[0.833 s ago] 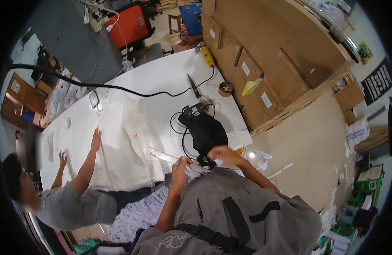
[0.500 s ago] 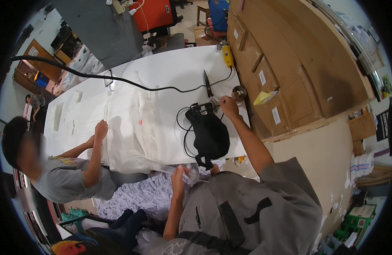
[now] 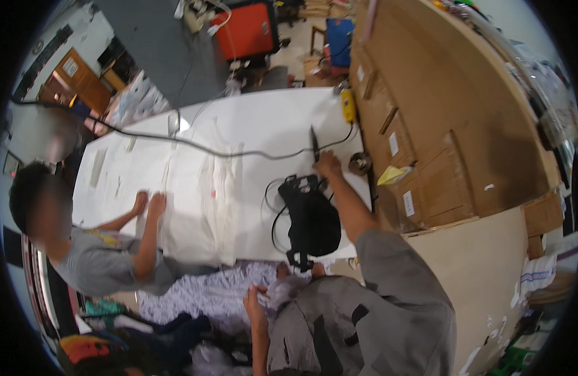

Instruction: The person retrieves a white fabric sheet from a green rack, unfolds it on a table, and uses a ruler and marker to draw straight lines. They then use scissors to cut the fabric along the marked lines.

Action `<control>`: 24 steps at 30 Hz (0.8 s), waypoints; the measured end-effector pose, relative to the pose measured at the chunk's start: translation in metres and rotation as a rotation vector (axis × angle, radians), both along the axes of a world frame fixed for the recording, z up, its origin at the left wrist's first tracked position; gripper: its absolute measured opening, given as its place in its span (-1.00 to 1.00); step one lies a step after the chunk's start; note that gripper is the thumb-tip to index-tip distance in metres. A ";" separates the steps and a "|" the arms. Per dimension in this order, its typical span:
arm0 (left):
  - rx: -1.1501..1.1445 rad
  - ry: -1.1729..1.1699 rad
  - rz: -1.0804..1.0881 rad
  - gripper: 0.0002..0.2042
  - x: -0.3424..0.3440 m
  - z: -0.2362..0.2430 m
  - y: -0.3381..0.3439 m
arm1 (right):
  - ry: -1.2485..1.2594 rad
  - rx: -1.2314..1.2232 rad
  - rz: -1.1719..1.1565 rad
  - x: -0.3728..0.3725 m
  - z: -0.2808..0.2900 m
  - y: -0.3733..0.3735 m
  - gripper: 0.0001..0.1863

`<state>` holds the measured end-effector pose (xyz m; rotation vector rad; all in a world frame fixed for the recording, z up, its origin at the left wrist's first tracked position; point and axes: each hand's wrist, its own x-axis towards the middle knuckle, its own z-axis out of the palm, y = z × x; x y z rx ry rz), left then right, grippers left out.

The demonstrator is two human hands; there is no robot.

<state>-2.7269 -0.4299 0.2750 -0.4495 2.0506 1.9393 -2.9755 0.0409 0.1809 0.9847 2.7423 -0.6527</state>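
My right hand (image 3: 326, 161) is at the handle of a dark-bladed knife (image 3: 313, 135) on the white table (image 3: 270, 119), fingers closed on it. Below it lies a black bag-like bundle (image 3: 311, 222) with straps and cable loops. My left hand (image 3: 256, 297) is low, before my grey garment, fingers closed beside crumpled pale material; what they hold is blurred. At left, a co-worker in a grey T-shirt has both hands (image 3: 156, 203) on white sheet material (image 3: 201, 225).
A black cable (image 3: 239, 153) crosses the table to a yellow device (image 3: 348, 106). A round brown container (image 3: 360, 163) sits by a tall cardboard structure (image 3: 439, 175) on the right. Patterned pale fabric (image 3: 195, 294) lies below the table edge. A red case (image 3: 242, 31) stands behind.
My right hand has moved forward from the bag's strap to the knife. My left hand appears lower; the clear ruler it held earlier is indistinct now. The view has shifted.
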 end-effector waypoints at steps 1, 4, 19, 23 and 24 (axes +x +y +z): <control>-0.007 0.001 0.004 -0.53 0.002 0.010 0.002 | -0.036 -0.027 0.008 -0.003 0.006 -0.001 -0.22; 0.078 -0.062 0.047 -0.52 0.004 -0.003 -0.007 | -0.098 -0.066 0.056 -0.003 0.018 -0.008 -0.16; 0.016 -0.081 0.067 -0.52 0.003 0.004 -0.004 | -0.389 0.059 0.079 -0.021 0.023 0.034 -0.56; 0.003 -0.116 0.095 -0.53 0.007 0.010 -0.003 | -0.346 0.028 0.008 0.002 0.047 0.000 -0.57; 0.003 -0.115 0.080 -0.53 0.005 0.009 -0.002 | -0.339 0.013 0.015 0.011 0.042 0.003 -0.56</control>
